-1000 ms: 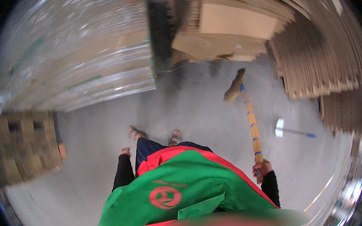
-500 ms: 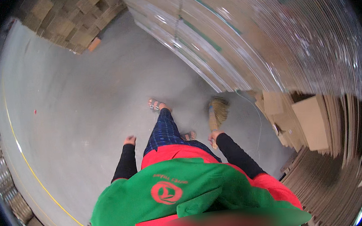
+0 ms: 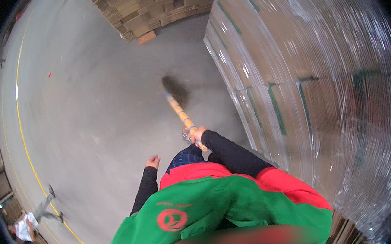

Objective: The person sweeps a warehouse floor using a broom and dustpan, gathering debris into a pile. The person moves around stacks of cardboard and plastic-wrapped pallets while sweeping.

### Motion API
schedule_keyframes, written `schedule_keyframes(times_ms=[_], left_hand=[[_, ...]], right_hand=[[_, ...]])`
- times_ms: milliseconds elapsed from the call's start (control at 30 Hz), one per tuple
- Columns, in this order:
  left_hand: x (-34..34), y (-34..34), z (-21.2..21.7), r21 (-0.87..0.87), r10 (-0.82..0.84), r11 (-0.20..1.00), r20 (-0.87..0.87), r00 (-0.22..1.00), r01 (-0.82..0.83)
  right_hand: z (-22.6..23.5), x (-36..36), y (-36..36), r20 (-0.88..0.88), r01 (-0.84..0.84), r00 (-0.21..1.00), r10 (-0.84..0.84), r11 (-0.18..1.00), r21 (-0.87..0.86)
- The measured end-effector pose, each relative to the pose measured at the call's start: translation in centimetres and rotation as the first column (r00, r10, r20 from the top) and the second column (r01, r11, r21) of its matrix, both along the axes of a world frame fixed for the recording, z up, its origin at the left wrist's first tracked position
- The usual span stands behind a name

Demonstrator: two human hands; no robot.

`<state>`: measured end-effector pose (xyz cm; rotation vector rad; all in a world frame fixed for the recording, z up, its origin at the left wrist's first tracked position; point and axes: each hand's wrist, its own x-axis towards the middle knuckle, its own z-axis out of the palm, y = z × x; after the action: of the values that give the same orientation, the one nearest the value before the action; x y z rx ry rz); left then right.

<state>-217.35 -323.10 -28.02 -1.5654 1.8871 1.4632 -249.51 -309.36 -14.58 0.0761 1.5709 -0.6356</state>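
A broom with a pale, banded handle slants forward from my right hand, whose fingers wrap round it near the top. Its dark, smeared bristles sit low over the grey floor ahead of me. My left hand hangs at my left side, fingers curled, with no object visible in it. Both forearms wear black sleeves. One sandalled foot shows partly behind the broom handle.
Film-wrapped stacks of cardboard rise close on my right. Ahead stands a pile of flattened cardboard with an orange-brown block at its foot. A yellow line runs along the left, where another person walks.
My right hand has swung the broom forward and to the left, away from my right side. I have moved ahead and turned, so the wrapped stacks now fill more of the right.
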Motion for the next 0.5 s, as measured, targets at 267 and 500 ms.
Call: schedule_keyframes(times_ms=[267, 500], left_hand=[[-5.5, -3.7, 3.8, 0.024, 0.444, 0.894, -0.160, 0.882, -0.447], [-0.3, 5.4, 2.1, 0.051, 0.144, 0.983, 0.386, 0.911, -0.176]], right_hand=[[6.3, -10.9, -2.6, -0.194, -0.106, 0.979, 0.056, 0.960, -0.260], [4.2, -22.4, -3.7, -0.549, -0.309, 0.736, 0.396, 0.918, 0.247]])
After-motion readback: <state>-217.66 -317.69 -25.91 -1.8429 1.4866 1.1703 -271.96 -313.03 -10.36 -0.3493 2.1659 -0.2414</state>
